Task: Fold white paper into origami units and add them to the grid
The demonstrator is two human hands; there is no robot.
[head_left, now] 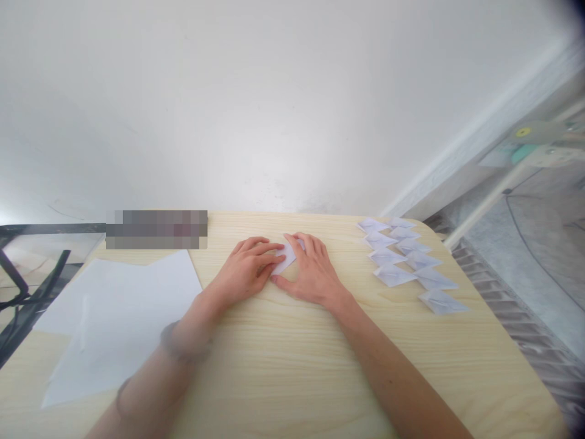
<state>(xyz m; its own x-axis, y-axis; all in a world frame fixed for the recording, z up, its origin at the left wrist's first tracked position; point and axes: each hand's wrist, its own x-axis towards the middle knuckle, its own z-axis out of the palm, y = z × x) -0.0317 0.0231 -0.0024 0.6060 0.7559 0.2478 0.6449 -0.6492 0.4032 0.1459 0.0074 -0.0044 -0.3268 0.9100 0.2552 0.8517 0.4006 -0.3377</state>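
As folded paper (288,256) lies between them | left hand (250,264): half-curled, touching it | right hand (313,273): likewise | grip unclear

On the table (283,372), a paper piece (286,261) lies between the left hand (253,263), at its nine o'clock, and the right hand (314,268), toward its four o'clock. From that piece, nine folded paper shapes (420,260) sit at three o'clock in two columns, four inner, five outer. Paper sheets (130,317) lie between eight and nine o'clock; the wall (274,110) stands behind at twelve.
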